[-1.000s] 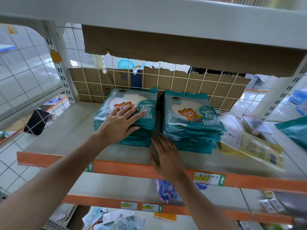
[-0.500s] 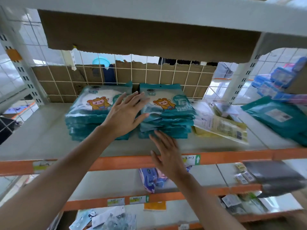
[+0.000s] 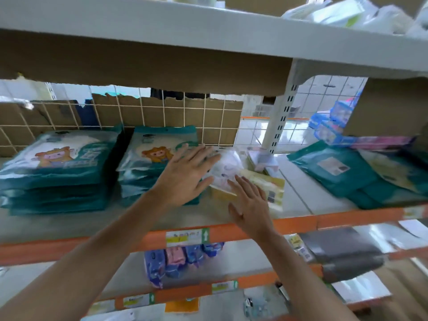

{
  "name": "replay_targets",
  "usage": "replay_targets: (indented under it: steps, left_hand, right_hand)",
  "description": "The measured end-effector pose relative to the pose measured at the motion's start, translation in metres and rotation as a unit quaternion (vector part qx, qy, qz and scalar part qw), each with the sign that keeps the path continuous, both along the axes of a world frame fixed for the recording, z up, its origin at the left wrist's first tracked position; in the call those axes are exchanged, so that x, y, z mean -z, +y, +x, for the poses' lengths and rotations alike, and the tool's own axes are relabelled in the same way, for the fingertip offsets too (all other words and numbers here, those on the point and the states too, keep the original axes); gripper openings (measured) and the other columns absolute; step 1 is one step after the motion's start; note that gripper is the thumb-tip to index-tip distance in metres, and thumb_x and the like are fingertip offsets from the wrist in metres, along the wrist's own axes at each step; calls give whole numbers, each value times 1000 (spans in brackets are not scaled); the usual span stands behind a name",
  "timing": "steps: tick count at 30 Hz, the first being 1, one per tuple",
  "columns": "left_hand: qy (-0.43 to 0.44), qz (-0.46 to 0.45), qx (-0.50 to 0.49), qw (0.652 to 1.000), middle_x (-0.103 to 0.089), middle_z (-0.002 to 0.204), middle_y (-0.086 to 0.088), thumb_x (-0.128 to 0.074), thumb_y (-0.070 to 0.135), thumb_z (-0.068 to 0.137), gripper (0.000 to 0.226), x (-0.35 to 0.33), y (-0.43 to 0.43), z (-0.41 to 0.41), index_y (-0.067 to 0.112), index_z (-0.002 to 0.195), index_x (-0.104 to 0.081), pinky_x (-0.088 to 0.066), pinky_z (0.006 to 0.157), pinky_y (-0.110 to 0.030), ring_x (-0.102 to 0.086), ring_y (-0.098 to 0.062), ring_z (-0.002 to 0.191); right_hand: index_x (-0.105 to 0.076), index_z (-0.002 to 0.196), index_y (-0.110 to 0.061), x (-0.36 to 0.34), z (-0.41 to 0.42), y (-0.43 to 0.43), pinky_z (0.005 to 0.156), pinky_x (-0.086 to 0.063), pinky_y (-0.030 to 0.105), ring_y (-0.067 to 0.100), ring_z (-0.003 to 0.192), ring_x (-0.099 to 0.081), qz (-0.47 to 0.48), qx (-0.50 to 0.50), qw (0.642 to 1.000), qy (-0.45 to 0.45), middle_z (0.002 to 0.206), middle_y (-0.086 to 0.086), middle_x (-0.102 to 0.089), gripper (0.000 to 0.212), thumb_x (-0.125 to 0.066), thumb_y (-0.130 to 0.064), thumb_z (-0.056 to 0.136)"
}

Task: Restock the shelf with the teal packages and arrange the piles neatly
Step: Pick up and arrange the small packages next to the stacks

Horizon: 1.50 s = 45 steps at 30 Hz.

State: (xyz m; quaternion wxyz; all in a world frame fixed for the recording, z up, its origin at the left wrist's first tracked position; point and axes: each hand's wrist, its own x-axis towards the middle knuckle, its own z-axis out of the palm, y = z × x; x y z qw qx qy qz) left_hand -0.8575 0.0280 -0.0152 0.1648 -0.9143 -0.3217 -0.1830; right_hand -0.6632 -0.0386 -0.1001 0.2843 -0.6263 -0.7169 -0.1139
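Two piles of teal packages with a cartoon figure stand side by side on the grey shelf (image 3: 69, 223): the left pile (image 3: 58, 172) and the right pile (image 3: 148, 163). My left hand (image 3: 185, 174) hovers open over the right pile's right front corner, fingers spread, holding nothing. My right hand (image 3: 251, 202) is open too, lower and to the right, in front of a yellow and white packet (image 3: 266, 184). More teal packages (image 3: 342, 174) lie loosely on the neighbouring shelf bay to the right, label side up.
A white upright post (image 3: 280, 121) divides the two bays. Wire mesh backed with cardboard (image 3: 185, 114) closes the rear. Blue and pink boxes (image 3: 333, 128) sit far right. The orange shelf edge (image 3: 254, 230) runs in front; lower shelves hold a dark grey bag (image 3: 342, 253) and small packs.
The view has swung right, so both piles sit further left. My left hand has come off the left pile and moved right across the right pile; my right hand moved right toward the yellow packet.
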Motion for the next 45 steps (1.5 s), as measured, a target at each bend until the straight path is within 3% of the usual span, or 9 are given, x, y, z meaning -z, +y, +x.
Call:
replay_targets:
  steps: [6,12,18,22,25,30,34,39,45]
  left_hand:
    - [29,25,-42,998,-63,119,-10,-59,36,79,47,35,-3,71,15,120,-61,-47,91,-49,-61,-27,109]
    - [56,-75,-98,991,-59,125,-8,-83,36,61,69,65,-4,115,18,123,-56,-45,93,-50,-58,-28,114]
    - [99,-183,-77,975,-12,155,7,-52,52,87,72,74,0,137,33,147,-19,1,115,-36,-3,-15,144]
    - [114,-160,-37,980,-40,146,0,-47,39,93,47,71,8,140,31,139,-40,-28,110,-42,-33,-23,137]
    - [94,-125,-21,988,-68,112,6,-15,43,100,53,70,16,135,38,111,-66,-55,77,-36,-65,-20,104]
    - [12,-155,55,986,-69,107,11,-18,49,100,54,62,19,127,33,104,-70,-57,68,-24,-68,-10,95]
    - [110,-126,46,985,-62,123,8,-26,64,90,54,71,27,120,33,125,-52,-54,82,-34,-63,-12,107]
    - [82,-85,70,991,-63,123,6,-80,31,68,68,78,27,122,33,128,-50,-53,85,-37,-62,-14,109]
    - [-95,-69,42,992,-71,97,0,-76,11,73,47,49,30,120,29,113,-62,-59,62,-41,-69,-20,80]
  right_hand:
    - [-54,129,-13,6,87,8,103,-37,38,29,124,-51,-35,-28,999,-9,132,11,-56,54,-43,-39,83]
    - [-49,133,-17,8,146,12,103,-36,43,30,127,-48,-57,-49,997,-31,135,10,-54,55,-41,-44,85]
    - [-51,131,-15,8,174,14,103,-34,40,29,126,-50,-62,-42,997,-34,133,12,-55,54,-41,-44,86]
    - [-50,131,-15,4,182,19,100,-40,45,30,126,-49,-74,-37,996,-30,135,11,-54,56,-40,-44,84]
    - [-49,131,-17,-4,185,28,100,-39,44,31,125,-50,-70,-43,996,-28,134,10,-55,55,-40,-46,86]
    - [-46,137,-17,-19,183,41,103,-33,39,25,132,-42,-61,-68,994,59,140,6,-49,64,-33,-58,89]
    - [-46,137,-19,-19,182,45,103,-34,39,22,132,-42,-53,-89,993,62,139,2,-50,69,-24,-65,90]
    - [-44,138,-21,-16,181,44,105,-35,40,20,133,-41,-70,-96,992,46,141,0,-48,72,-20,-68,90]
    - [-41,136,-31,-30,181,40,103,-38,39,11,128,-44,-73,-171,968,170,136,-13,-46,61,-26,-68,89]
